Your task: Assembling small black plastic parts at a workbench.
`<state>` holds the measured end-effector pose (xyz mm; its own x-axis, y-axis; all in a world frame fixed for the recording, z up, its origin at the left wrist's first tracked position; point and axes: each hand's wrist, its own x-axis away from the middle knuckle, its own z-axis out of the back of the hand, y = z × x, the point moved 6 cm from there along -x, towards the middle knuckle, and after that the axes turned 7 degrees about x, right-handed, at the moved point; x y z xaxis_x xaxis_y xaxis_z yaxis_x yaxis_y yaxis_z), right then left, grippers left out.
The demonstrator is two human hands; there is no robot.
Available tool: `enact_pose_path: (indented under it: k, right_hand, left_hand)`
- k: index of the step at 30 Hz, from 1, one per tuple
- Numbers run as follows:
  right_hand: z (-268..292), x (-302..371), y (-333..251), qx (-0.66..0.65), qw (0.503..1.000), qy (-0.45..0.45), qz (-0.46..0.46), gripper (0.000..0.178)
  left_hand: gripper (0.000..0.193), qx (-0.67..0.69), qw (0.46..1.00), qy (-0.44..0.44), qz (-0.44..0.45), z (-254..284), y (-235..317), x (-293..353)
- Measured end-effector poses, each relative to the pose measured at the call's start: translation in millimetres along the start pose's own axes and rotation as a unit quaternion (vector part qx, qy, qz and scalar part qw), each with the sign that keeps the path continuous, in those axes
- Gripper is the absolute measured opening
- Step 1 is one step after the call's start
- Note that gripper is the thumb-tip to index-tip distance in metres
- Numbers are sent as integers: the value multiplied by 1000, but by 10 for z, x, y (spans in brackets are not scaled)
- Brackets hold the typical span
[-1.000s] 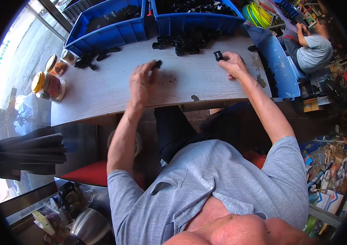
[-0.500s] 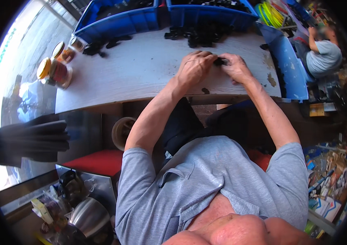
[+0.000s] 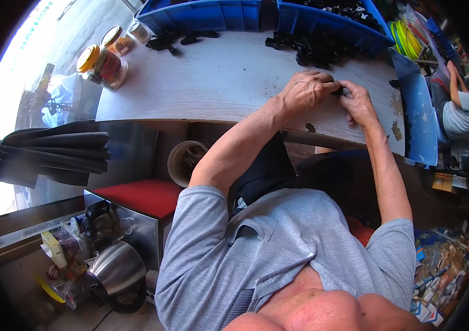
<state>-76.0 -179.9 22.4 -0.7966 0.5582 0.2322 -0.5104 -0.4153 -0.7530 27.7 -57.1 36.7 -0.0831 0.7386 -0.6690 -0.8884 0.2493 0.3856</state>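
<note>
Black part (image 3: 337,92) is pinched in both hands (image 3: 307,90) (image 3: 360,103), red jar label (image 3: 110,68) blurred past reading

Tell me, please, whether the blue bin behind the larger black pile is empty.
The bin is not empty: black parts show inside it.

Bright window (image 3: 11,105) at left, whitish worktable (image 3: 207,83), red-topped cabinet (image 3: 141,196)

The grey, finely striped shirt (image 3: 295,243) has short sleeves (image 3: 204,218) and a chest pocket (image 3: 255,226), above dark trousers (image 3: 266,168).
</note>
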Motion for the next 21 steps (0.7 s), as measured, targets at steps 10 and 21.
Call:
enact_pose_path:
  k: [10, 21]
  right_hand:
    - [-9, -25, -5, -7, 1000, -17, -10, 38]
    - [41, -2, 2, 13, 999, -12, -27, 42]
  left_hand:
    - [37, -21, 998, -50, 32, -64, 4, 50]
    - [51, -7, 994, 79, 76, 379, -89, 277]
